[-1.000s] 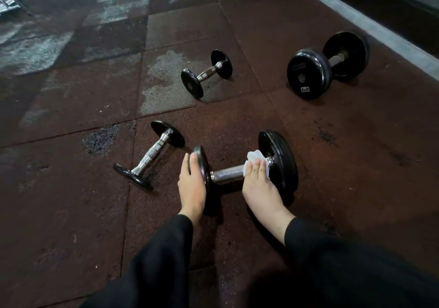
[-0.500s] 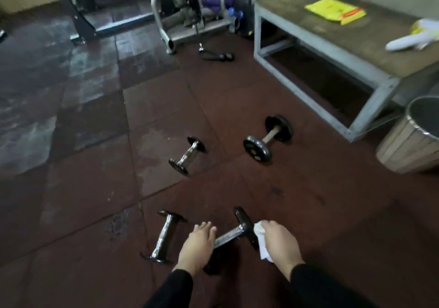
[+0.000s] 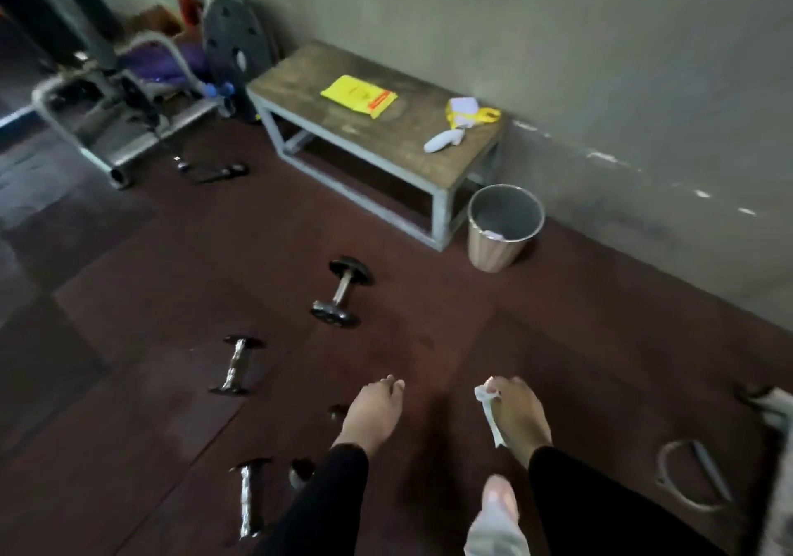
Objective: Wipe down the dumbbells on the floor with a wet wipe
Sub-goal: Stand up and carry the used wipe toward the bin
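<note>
The right hand point(image 3: 521, 416) is pinching a white wet wipe point(image 3: 488, 414) above the floor point(image 3: 558, 319), the left hand point(image 3: 373, 411) is hanging relaxed, and dumbbells point(image 3: 342, 291) are lying beside a bin point(image 3: 497, 250) and surface point(image 3: 386, 135).

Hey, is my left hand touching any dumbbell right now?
Cannot tell. In the head view the left hand, fingers relaxed, overlaps a partly hidden dumbbell; blur hides whether it touches or merely passes above.
</note>
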Demonstrator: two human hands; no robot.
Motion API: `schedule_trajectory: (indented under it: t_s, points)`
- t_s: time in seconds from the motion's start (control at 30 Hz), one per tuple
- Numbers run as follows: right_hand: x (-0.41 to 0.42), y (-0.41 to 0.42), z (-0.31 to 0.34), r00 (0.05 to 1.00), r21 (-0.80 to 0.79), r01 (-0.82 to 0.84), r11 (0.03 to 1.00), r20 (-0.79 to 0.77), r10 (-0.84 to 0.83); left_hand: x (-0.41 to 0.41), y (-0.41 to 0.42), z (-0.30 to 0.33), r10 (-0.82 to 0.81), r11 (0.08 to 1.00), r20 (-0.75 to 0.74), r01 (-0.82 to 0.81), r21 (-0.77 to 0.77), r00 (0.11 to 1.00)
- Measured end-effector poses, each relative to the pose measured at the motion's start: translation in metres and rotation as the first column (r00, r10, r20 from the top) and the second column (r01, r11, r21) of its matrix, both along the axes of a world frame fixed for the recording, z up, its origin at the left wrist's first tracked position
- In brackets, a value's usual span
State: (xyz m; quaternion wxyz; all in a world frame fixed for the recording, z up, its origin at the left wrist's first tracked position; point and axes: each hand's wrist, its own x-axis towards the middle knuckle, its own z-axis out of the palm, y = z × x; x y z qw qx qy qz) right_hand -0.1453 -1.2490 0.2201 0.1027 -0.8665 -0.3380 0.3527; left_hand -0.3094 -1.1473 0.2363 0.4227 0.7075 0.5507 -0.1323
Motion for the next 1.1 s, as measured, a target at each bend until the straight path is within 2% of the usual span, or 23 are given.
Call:
schedule_trajectory:
  t_s: [0.17, 0.33, 0.47, 0.53, 0.6, 0.63, 0.7, 0.73, 0.77, 0.8, 0.83, 0.87, 0.93, 1.1]
  points:
    - [0.08, 0.016, 0.026, 0.996, 0.008, 0.038, 0.999, 0.084, -0.039, 0.097, 0.048, 0.024, -0.068, 0.996, 0.025, 0.066, 0.066, 0.997]
    - [0.161, 0.038, 0.037, 0.983, -0.012, -0.026, 1.0, 0.179, 0.028, 0.179, 0.086, 0.03, -0.089, 0.993, 0.0, 0.088, 0.076, 0.996]
    - [0.209, 0.075, 0.034, 0.992, -0.035, 0.046, 0.998, 0.119, -0.042, 0.226, 0.118, 0.03, -0.086, 0.995, -0.013, 0.086, 0.057, 0.996]
    - [0.229, 0.103, 0.033, 0.99, -0.009, 0.13, 0.991, 0.051, -0.129, 0.247, 0.143, 0.027, -0.093, 0.992, -0.022, 0.095, 0.082, 0.995]
    - [0.252, 0.133, 0.03, 0.99, 0.03, 0.136, 0.99, 0.037, -0.137, 0.266, 0.173, 0.023, -0.088, 0.993, -0.025, 0.09, 0.082, 0.996]
    - [0.258, 0.143, 0.032, 0.99, 0.028, 0.135, 0.99, 0.03, -0.136, 0.271, 0.186, 0.021, -0.099, 0.992, -0.039, 0.102, 0.076, 0.994]
    - [0.283, 0.182, 0.041, 0.988, 0.083, 0.066, 0.994, 0.133, -0.077, 0.294, 0.219, 0.018, -0.098, 0.988, -0.04, 0.102, 0.112, 0.994]
    - [0.295, 0.196, 0.045, 0.991, 0.114, 0.066, 0.991, 0.108, -0.078, 0.306, 0.235, 0.019, -0.114, 0.986, -0.044, 0.119, 0.118, 0.992]
    - [0.307, 0.207, 0.047, 1.0, 0.065, 0.021, 0.998, 0.016, -0.022, 0.317, 0.249, 0.018, -0.125, 0.983, -0.043, 0.129, 0.129, 0.991]
    - [0.32, 0.224, 0.048, 0.995, 0.03, -0.043, 0.999, 0.089, 0.04, 0.329, 0.263, 0.021, -0.141, 0.98, -0.052, 0.147, 0.131, 0.989]
    - [0.329, 0.238, 0.053, 0.998, 0.009, -0.017, 1.0, 0.065, 0.016, 0.339, 0.274, 0.023, -0.143, 0.979, -0.051, 0.149, 0.138, 0.988]
    - [0.338, 0.252, 0.05, 0.995, 0.02, 0.005, 1.0, 0.103, -0.007, 0.35, 0.285, 0.024, -0.147, 0.979, -0.056, 0.154, 0.136, 0.988]
    - [0.36, 0.279, 0.046, 0.991, 0.087, 0.107, 0.99, 0.068, -0.113, 0.373, 0.308, 0.024, -0.157, 0.977, -0.056, 0.163, 0.139, 0.986]
    - [0.404, 0.336, 0.026, 0.994, 0.214, 0.104, 0.971, 0.008, -0.109, 0.421, 0.348, 0.017, -0.157, 0.973, -0.036, 0.161, 0.167, 0.987]
